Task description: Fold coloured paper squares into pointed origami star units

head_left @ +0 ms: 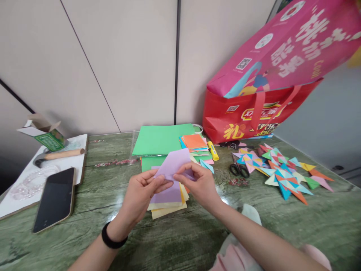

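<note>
The thing in the hands is a sheet of purple paper point(175, 163). It is of a light, plain purple, and it is folded: the upper part stands up with a slanted left edge, a short top edge and pointed corners. Near the fingers one sees a fold along the lower part, and a smaller flap shows at the right, partly hidden by the fingers. The surface looks smooth and without any print.

The left hand point(149, 190) pinches the lower left corner of the paper between thumb and fingers. The right hand point(199, 182) pinches its lower right part, also with the thumb against the fingers. The paper is held up between both hands, above a paper stack point(166, 195), whose top sheet is purple too, with cream and yellow sheets showing under it.

Behind the paper there are green sheets point(160, 139) on the marbled table point(107, 203). To the right of it, small coloured squares point(194, 141) are lying in a pile, and just beside them is a yellow glue stick point(213, 151).
</note>
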Demonstrator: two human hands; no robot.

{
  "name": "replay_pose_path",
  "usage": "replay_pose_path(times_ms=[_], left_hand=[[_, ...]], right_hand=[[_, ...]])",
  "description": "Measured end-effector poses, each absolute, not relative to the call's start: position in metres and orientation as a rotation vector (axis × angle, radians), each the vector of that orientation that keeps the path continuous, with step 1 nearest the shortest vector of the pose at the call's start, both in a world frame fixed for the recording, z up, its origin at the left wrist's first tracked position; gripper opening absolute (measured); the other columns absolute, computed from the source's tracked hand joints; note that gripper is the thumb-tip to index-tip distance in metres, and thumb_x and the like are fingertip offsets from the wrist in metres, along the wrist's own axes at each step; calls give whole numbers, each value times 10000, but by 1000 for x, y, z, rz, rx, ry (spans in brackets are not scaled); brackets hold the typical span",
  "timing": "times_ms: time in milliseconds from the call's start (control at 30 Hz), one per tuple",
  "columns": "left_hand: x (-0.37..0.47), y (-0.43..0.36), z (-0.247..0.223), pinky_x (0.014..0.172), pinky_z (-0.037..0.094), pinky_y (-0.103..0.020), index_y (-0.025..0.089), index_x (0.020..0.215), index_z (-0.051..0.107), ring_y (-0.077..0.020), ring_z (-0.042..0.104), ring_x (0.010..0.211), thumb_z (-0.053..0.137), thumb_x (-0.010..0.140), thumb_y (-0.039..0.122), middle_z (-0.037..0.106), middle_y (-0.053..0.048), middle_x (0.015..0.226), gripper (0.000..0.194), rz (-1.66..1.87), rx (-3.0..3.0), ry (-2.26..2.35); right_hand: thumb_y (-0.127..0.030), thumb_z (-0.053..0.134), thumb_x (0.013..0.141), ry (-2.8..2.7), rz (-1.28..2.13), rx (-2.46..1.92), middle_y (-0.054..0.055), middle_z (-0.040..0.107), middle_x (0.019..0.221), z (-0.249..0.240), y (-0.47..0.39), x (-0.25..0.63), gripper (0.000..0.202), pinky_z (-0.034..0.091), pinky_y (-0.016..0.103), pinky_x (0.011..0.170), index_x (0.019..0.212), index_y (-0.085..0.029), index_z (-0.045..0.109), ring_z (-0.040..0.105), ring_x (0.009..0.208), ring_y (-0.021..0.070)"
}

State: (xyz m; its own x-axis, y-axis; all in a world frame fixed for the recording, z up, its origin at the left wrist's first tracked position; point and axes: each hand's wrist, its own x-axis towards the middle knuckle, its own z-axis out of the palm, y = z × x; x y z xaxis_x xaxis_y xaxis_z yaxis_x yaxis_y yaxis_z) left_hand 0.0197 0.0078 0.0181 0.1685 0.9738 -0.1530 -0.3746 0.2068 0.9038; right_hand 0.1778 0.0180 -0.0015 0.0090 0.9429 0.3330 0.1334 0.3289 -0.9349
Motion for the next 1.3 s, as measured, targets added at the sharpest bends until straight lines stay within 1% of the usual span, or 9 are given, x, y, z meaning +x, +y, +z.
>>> replay_pose_path(times_ms=[200,333,400,467,600,767,900,1000,1300], left_hand=[[21,7,16,748,567,-230,116,871,706,-167,711,723,710,691,170,763,-56,776,188,1169,838,905],[22,6,14,786,560,-263,117,898,701,-184,708,761,698,708,169,762,-55,803,197,1170,874,889],[22,5,12,790,561,-272,125,896,704,-189,707,764,697,708,163,763,-49,798,191,1171,898,879],[21,5,11,796,560,-284,137,901,706,-194,706,774,699,705,152,764,-43,797,197,1168,922,858],[17,6,12,852,535,-316,157,972,691,-207,691,848,678,727,134,757,-47,869,247,1143,986,789],[13,7,14,897,506,-341,184,1034,670,-210,678,894,628,780,153,749,-49,916,259,1116,1050,719],[11,7,13,924,488,-363,191,1086,643,-218,656,947,589,813,163,731,-54,985,279,1097,1094,715],[11,7,12,922,492,-358,202,1085,644,-215,653,954,581,818,165,721,-42,1016,276,1092,1136,729],[13,5,12,905,501,-388,204,1043,665,-213,676,900,566,827,191,732,-31,979,238,1110,1152,805]], right_hand=[[-227,709,666,-1455,803,-1067,-12,633,666,-1,17,177,80,401,226,566,686,-191,641,539,606,120],[-287,753,602,-1454,758,-1120,3,630,694,1,15,176,181,399,213,502,698,-186,637,536,610,131],[-302,750,600,-1446,758,-1135,6,625,687,1,14,176,194,399,211,486,691,-184,626,533,600,131],[-298,745,608,-1446,756,-1135,6,624,679,1,15,176,189,408,217,503,689,-182,619,532,596,131],[-295,747,605,-1426,785,-1126,4,626,686,2,16,178,196,417,225,528,697,-183,615,545,616,138],[-298,748,607,-1426,830,-1118,1,642,706,3,18,181,200,436,241,589,701,-187,613,572,655,148],[-293,752,603,-1442,828,-1131,-3,641,704,4,19,182,200,435,245,595,701,-189,612,571,655,146],[-296,750,604,-1452,836,-1144,-6,641,701,4,19,183,198,433,243,594,701,-189,615,571,653,143],[-314,744,602,-1459,891,-1154,9,661,725,4,20,182,201,454,252,614,696,-181,627,584,667,151]])
